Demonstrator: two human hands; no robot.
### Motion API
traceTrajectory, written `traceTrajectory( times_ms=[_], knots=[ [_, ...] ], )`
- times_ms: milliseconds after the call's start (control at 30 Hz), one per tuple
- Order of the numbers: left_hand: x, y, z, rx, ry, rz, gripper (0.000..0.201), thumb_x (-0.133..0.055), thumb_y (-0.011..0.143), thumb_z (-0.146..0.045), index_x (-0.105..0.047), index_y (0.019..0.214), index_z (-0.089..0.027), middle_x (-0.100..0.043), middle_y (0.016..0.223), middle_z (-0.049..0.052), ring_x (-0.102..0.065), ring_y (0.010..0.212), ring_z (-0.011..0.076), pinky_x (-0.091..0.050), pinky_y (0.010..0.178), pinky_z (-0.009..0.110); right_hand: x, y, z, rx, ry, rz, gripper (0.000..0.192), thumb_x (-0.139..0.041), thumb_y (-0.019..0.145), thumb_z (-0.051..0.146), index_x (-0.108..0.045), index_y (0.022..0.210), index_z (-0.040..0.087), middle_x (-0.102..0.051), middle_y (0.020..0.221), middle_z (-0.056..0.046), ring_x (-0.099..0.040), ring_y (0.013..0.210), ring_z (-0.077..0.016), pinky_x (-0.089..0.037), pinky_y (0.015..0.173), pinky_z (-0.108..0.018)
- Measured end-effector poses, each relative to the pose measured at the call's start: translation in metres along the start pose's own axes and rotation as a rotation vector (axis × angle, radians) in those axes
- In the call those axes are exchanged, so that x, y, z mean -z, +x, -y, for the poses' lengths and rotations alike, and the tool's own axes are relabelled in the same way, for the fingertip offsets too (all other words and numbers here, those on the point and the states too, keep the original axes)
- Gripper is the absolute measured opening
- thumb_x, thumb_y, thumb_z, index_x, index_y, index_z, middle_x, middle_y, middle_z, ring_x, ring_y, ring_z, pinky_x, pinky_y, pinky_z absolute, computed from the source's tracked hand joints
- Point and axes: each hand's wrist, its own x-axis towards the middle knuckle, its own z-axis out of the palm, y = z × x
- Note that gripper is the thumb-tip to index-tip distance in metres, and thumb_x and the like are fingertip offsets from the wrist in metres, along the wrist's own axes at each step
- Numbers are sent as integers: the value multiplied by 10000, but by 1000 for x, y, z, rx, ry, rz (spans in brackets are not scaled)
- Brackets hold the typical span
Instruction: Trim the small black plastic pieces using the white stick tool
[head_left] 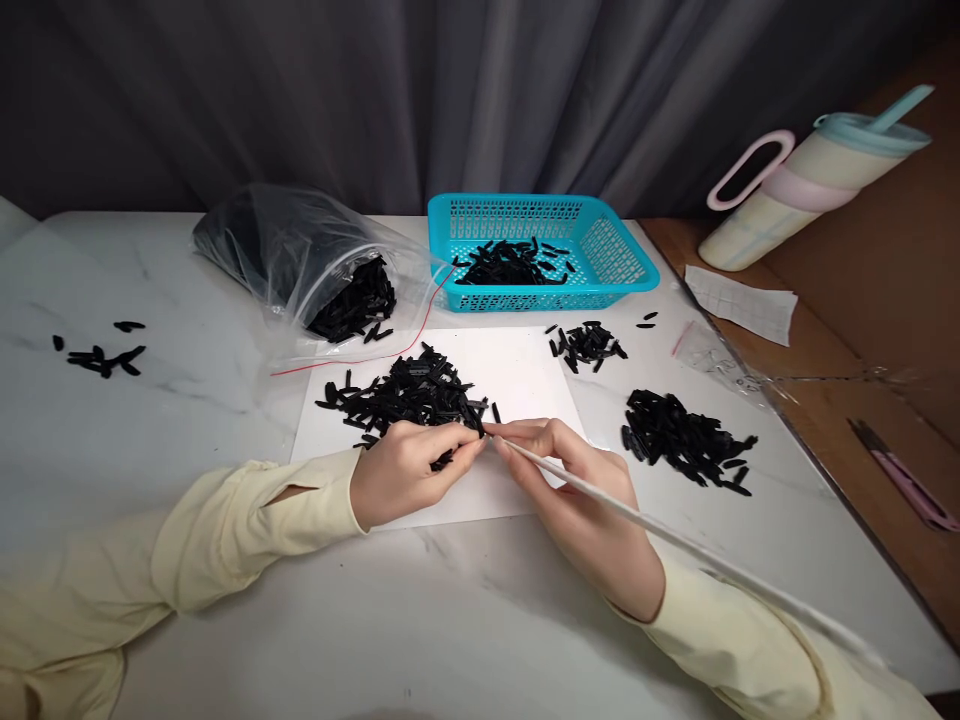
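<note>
My left hand (412,475) is closed in a pinch at the front edge of a pile of small, narrow black pieces (412,390). At its fingertips is one such black piece (483,428), mostly hidden by the fingers. My right hand (589,510) is closed around a long, thin whitish rod (675,532), whose tip meets my left fingertips. The rod slants back over my right forearm. Under both hands lies a sheet of white paper (517,362). Whether the rod's tip touches the black piece, I cannot tell.
Behind the paper, a clear zip bag (292,250) spills black pieces beside a blue basket (544,300) holding more. Other heaps lie right (679,435), behind right (589,343) and far left (105,360). At right are a tumbler (802,190) and a pink-handled cutter (911,485).
</note>
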Motion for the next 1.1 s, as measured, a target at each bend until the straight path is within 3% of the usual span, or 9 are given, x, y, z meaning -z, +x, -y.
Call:
traceTrajectory(
  times_ms=[167,300,433,633,1100],
  knots=[
    [0,0,1,30,-16,6,180,-492,844,-147,-600,700,-139,-596,534,-32,-430,408,49,-356,439,170,-6,-4,-3,186,-218,-31,127,-451,900,166,-556,881,235,-657,965,-55,-618,887,-184,-494,754,-303],
    [1,1,1,74,-42,19,184,-502,838,-164,-608,688,-150,-572,512,-49,-413,397,39,-341,425,155,-8,-5,-10,382,-339,-13,145,-423,885,126,-535,879,218,-637,1007,-99,-586,946,-216,-499,784,-364],
    [3,4,2,113,-83,53,194,-503,833,-169,-623,683,-142,-607,538,-32,-415,405,40,-345,430,152,-6,-3,-14,444,-374,15,142,-423,878,114,-525,889,213,-639,1001,-106,-581,955,-222,-503,787,-372],
    [4,6,3,142,-141,84,174,-519,818,-178,-648,713,-128,-600,519,-23,-420,393,42,-340,416,151,-5,-2,-5,269,-326,-35,169,-433,906,149,-545,998,235,-644,969,-51,-613,875,-177,-502,744,-290],
    [4,7,4,126,-154,67,178,-526,818,-194,-649,709,-126,-509,458,-47,-391,382,39,-335,410,144,3,0,-3,71,-121,6,74,-506,890,245,-565,846,242,-672,1001,-34,-643,859,-188,-497,669,-271]
  ],
)
